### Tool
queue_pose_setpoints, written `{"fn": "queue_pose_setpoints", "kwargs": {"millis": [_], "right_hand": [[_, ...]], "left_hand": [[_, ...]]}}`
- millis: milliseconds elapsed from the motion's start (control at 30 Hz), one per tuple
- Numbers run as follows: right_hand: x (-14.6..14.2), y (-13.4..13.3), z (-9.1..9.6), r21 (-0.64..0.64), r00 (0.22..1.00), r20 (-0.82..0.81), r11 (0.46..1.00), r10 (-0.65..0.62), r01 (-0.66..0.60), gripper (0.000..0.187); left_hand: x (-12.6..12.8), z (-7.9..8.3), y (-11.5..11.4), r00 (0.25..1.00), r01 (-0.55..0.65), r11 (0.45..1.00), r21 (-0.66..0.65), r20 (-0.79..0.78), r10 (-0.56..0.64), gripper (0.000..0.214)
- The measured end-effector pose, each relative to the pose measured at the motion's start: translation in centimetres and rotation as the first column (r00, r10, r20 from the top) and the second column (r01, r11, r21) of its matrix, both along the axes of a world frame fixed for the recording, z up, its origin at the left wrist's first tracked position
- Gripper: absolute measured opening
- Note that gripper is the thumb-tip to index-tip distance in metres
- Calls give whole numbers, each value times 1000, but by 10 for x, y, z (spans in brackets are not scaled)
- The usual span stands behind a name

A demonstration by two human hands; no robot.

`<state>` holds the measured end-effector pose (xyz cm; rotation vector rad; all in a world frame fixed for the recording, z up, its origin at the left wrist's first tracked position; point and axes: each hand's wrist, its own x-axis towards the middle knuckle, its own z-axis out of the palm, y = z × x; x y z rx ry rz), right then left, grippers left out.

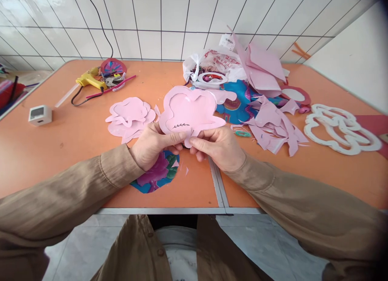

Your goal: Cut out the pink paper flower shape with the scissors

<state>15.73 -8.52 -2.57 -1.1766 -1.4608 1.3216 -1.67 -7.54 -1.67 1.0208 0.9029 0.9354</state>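
Observation:
A pink flower-shaped cutout (189,111) with a raised inner outline and a small dark leaf mark is held up over the orange table (60,139). My left hand (153,145) pinches its lower left edge, fingers closed. My right hand (218,145) pinches the lower right edge, fingers closed too. Under my left hand a blue and magenta floral fabric piece (157,176) lies flat on the table. Small pink scraps lie beside it.
A stack of pink cutouts (130,117) lies to the left. Pink offcuts (273,127), blue patterned fabric (239,103) and a plastic bag (212,66) crowd the right back. White foam outlines (339,127) lie far right. A yellow glue gun (89,81) and white box (40,114) lie at the left.

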Motion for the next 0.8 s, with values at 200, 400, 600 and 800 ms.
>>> {"fn": "queue_pose_setpoints", "kwargs": {"millis": [200,400,600,800], "right_hand": [[1,0,-4,27,999,-2,999,38,-38,24],[2,1,-7,-2,997,-58,999,41,-41,24],[2,1,-5,-66,991,-131,998,-7,-2,30],[0,2,-6,-114,981,-191,993,18,-40,33]], "left_hand": [[2,0,-1,999,-25,998,-58,23,27,19],[2,1,-2,998,5,991,-132,56,2,17],[1,-4,-2,995,44,989,-144,98,-30,20],[1,-6,-1,991,83,985,-149,114,-67,23]]}}
